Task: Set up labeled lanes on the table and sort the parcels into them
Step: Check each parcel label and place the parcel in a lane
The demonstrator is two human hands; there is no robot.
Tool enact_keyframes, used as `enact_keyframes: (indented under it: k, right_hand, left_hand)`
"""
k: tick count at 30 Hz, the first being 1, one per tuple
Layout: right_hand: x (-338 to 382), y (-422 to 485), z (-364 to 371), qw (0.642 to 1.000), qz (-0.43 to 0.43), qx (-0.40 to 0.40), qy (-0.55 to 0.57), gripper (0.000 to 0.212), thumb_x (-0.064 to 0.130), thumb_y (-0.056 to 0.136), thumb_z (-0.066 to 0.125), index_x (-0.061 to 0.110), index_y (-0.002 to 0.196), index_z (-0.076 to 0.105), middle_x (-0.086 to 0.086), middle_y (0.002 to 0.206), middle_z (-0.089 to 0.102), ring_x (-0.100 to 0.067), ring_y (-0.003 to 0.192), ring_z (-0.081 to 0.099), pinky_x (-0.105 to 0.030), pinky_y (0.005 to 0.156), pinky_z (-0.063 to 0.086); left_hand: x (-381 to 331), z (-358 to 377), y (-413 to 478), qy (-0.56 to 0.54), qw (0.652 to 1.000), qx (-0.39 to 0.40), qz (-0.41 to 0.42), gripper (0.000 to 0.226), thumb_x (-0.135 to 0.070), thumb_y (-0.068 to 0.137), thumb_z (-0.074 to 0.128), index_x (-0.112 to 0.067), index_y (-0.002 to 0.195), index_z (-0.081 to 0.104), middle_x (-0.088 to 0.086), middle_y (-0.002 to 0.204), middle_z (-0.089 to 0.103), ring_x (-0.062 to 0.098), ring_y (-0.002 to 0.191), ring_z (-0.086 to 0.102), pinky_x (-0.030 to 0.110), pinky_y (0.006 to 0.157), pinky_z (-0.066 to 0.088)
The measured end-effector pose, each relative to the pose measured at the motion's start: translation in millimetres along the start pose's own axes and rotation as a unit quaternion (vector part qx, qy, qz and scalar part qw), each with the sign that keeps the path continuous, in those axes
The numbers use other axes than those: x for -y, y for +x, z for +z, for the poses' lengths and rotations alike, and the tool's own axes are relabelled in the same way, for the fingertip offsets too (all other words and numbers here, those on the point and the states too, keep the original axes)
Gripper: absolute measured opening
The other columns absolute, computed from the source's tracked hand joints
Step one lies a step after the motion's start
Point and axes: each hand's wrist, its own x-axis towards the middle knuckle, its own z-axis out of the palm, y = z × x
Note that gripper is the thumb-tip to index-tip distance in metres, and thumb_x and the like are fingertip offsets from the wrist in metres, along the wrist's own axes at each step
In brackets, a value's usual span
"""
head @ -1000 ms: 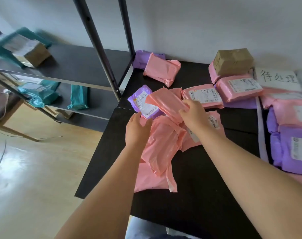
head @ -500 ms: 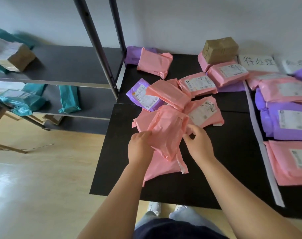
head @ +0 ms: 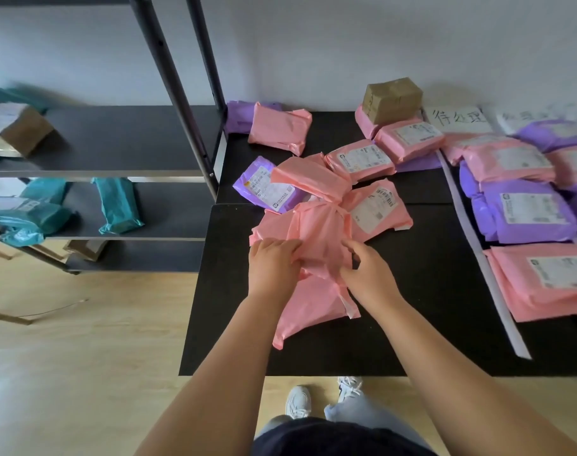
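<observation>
A crumpled pink parcel [head: 320,235] lies label-down on top of a pile in the middle of the black table [head: 412,307]. My left hand [head: 274,263] grips its left side and my right hand [head: 366,271] pinches its right side. Another flat pink parcel [head: 306,311] lies beneath, reaching towards me. Around the pile lie a purple parcel [head: 260,185] and several pink ones, one with its label up [head: 376,205]. A white tape strip [head: 488,258] marks a lane edge. Right of it lie sorted pink and purple parcels [head: 524,212], headed by handwritten paper labels [head: 458,118].
A brown cardboard box [head: 392,100] sits on pink parcels at the back. A dark metal shelf rack [head: 122,143] stands to the left, holding teal parcels [head: 116,205] and a box [head: 20,130]. The table's near edge is just in front of my feet.
Both hands have drawn nearer to me and closed in on the crumpled pink parcel. One second ago my right hand lay farther back on the pile. The view has pulled back and tilted down.
</observation>
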Motion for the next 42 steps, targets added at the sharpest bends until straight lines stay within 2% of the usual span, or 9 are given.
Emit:
enact_keyframes:
  k: [6,12,18,23,26,29,32,36,42]
  right_hand:
    - [31.9,-9.3,-41.9,0.998,-0.039,-0.029,0.049,0.042,0.035,0.093,0.064,0.031,0.134,0.054,0.019,0.109,0.058,-0.001,0.095,0.056,-0.019,0.074,0.04]
    - [76.9,-21.1,-79.7,0.991,-0.091,-0.037,0.088,0.035,0.041,0.087,0.072,0.028,0.116,0.056,0.019,0.103,0.058,0.005,0.087,0.054,-0.013,0.065,0.037]
    - [117.2,-37.1,-100.5,0.967,-0.141,-0.123,0.171,0.017,0.027,0.091,0.069,0.01,0.09,0.069,-0.004,0.083,0.069,-0.017,0.075,0.062,-0.024,0.066,0.046]
    - [141.6,-48.6,-121.6,0.929,-0.186,-0.135,0.291,0.011,0.022,0.091,0.069,0.026,0.082,0.074,0.003,0.083,0.074,-0.017,0.081,0.07,-0.03,0.074,0.055]
    - [152.1,-51.5,-130.9,0.911,-0.192,-0.147,0.335,0.018,0.021,0.091,0.07,0.035,0.079,0.075,0.01,0.084,0.075,-0.006,0.076,0.071,-0.016,0.063,0.053]
    - [156.7,-53.3,-137.7,0.899,-0.191,-0.156,0.361,0.011,0.024,0.091,0.069,0.032,0.087,0.076,0.011,0.085,0.075,-0.001,0.073,0.07,-0.009,0.056,0.048]
    - [158.2,-54.9,-140.5,0.895,-0.198,-0.157,0.368,0.005,0.03,0.091,0.07,0.028,0.088,0.075,0.01,0.08,0.073,-0.002,0.067,0.065,-0.013,0.058,0.048]
    - [160.6,-58.3,-140.6,0.901,-0.198,-0.162,0.352,0.016,0.039,0.085,0.075,0.03,0.097,0.069,0.014,0.09,0.073,-0.002,0.083,0.069,-0.015,0.067,0.048]
    - [167.3,-70.7,-136.9,0.913,-0.223,-0.215,0.267,0.015,0.037,0.082,0.077,0.029,0.091,0.068,0.02,0.087,0.072,0.003,0.081,0.066,-0.011,0.067,0.048]
  left_hand:
    - [-27.5,-52.1,16.4,-0.119,0.992,-0.022,-0.023,0.021,-0.03,0.093,0.067,-0.022,0.111,0.076,-0.004,0.103,0.075,0.018,0.102,0.062,0.039,0.106,0.037]
    - [-36.1,-110.4,32.3,-0.305,0.945,-0.049,-0.111,0.019,-0.041,0.092,0.066,-0.024,0.096,0.075,-0.019,0.081,0.067,0.002,0.079,0.062,0.014,0.064,0.042]
    - [-45.0,-148.9,25.8,-0.442,0.883,-0.103,-0.121,0.022,-0.051,0.089,0.066,-0.032,0.08,0.073,-0.019,0.078,0.073,0.0,0.074,0.069,0.014,0.062,0.048]
    - [-45.9,-174.1,12.2,-0.489,0.864,-0.078,-0.094,0.033,-0.057,0.085,0.068,-0.028,0.099,0.076,-0.014,0.091,0.076,0.001,0.083,0.071,0.025,0.077,0.054]
    - [-51.2,-182.9,4.4,-0.5,0.86,-0.044,-0.097,0.016,-0.044,0.085,0.073,-0.03,0.091,0.079,-0.009,0.091,0.077,0.011,0.085,0.074,0.04,0.083,0.06]
    - [-60.3,-191.8,0.5,-0.506,0.855,-0.063,-0.093,0.01,-0.039,0.085,0.075,-0.031,0.082,0.08,-0.007,0.087,0.077,0.015,0.083,0.075,0.039,0.079,0.061]
    - [-69.7,-201.1,-2.9,-0.518,0.844,-0.106,-0.092,0.013,-0.036,0.086,0.075,-0.036,0.073,0.079,-0.009,0.078,0.076,0.009,0.07,0.073,0.028,0.065,0.062]
    - [-75.7,-211.2,-7.9,-0.542,0.823,-0.133,-0.105,0.01,-0.039,0.085,0.075,-0.033,0.078,0.079,-0.009,0.082,0.077,0.012,0.076,0.074,0.036,0.074,0.062]
    - [-78.0,-222.2,-14.7,-0.572,0.799,-0.156,-0.1,0.014,-0.04,0.086,0.074,-0.031,0.076,0.078,-0.007,0.083,0.077,0.013,0.076,0.075,0.035,0.071,0.063]
